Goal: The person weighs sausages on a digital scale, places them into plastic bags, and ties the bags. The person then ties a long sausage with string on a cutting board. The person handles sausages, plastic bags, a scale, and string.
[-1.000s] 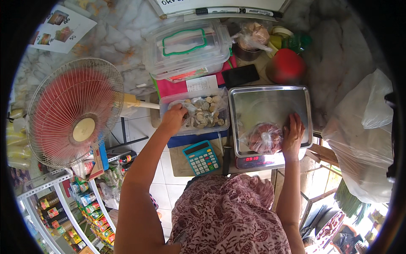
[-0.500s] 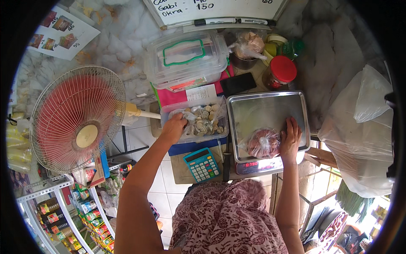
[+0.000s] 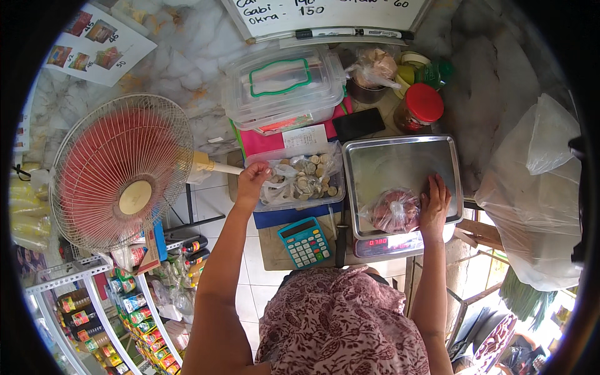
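My left hand point(image 3: 254, 180) is over the left edge of a clear plastic box point(image 3: 294, 204), its thumb and fingers pinched together. Beside the fingertips, a crumpled clear bag point(image 3: 286, 173) lies among many coins point(image 3: 306, 184); what the pinch holds, if anything, I cannot make out. On the right stands a digital scale point(image 3: 395, 244) with a steel tray point(image 3: 400, 156). A knotted clear bag of dark red meat point(image 3: 397, 211) rests on that tray. My right hand point(image 3: 435, 203) lies alongside the bag, fingers stretched out, its palm side hidden.
In front of the box lie a blue calculator point(image 3: 304, 242) and a knife point(image 3: 341, 240). Behind are a lidded container point(image 3: 284, 103), a black phone point(image 3: 359, 124) and a red-lidded jar point(image 3: 420, 106). A fan point(image 3: 125, 175) stands left; plastic bags point(image 3: 531, 206) hang right.
My left hand has shifted a little up and to the left over the coin box. My right hand stays beside the bag of meat. The whole view has shifted slightly.
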{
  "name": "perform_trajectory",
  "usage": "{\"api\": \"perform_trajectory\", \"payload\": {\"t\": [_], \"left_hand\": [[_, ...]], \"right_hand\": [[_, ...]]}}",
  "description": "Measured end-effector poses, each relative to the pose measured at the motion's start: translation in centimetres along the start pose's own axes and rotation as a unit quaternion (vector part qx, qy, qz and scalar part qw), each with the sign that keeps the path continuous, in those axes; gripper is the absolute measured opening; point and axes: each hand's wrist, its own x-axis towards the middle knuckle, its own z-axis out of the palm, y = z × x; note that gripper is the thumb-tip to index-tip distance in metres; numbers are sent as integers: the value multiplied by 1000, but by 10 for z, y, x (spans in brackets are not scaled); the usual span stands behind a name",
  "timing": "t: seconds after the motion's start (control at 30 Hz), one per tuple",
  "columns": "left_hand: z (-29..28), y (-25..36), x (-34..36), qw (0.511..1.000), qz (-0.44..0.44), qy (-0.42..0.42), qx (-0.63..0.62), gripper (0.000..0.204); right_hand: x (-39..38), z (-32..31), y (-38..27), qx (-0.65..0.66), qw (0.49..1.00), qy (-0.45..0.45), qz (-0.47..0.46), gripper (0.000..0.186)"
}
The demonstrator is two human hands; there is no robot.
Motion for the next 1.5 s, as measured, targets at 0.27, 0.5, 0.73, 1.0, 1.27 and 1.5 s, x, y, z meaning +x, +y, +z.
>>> {"api": "perform_trajectory", "payload": {"t": [0.27, 0.5, 0.73, 1.0, 1.27, 1.5], "left_hand": [[1, 10, -15, 952, -147, -55, -264, 11], [2, 8, -12, 973, -196, -72, -102, 13], [1, 0, -6, 954, -170, -60, -241, 10], [17, -2, -10, 996, 88, 14, 30, 2], [34, 29, -29, 880, -71, -160, -441, 16], [95, 72, -60, 866, -108, -289, -393, 17]], "right_hand": [[1, -2, -1, -2, 1000, 7, -16, 51], [-2, 7, 10, -3, 999, 24, -43, 51], [9, -54, -22, 374, 912, -100, 136, 36], [-22, -64, -90, 102, 985, -100, -93, 48], [-27, -21, -69, 64, 965, -120, -223, 31], [-24, -27, -48, 281, 953, 16, -109, 14]]}}
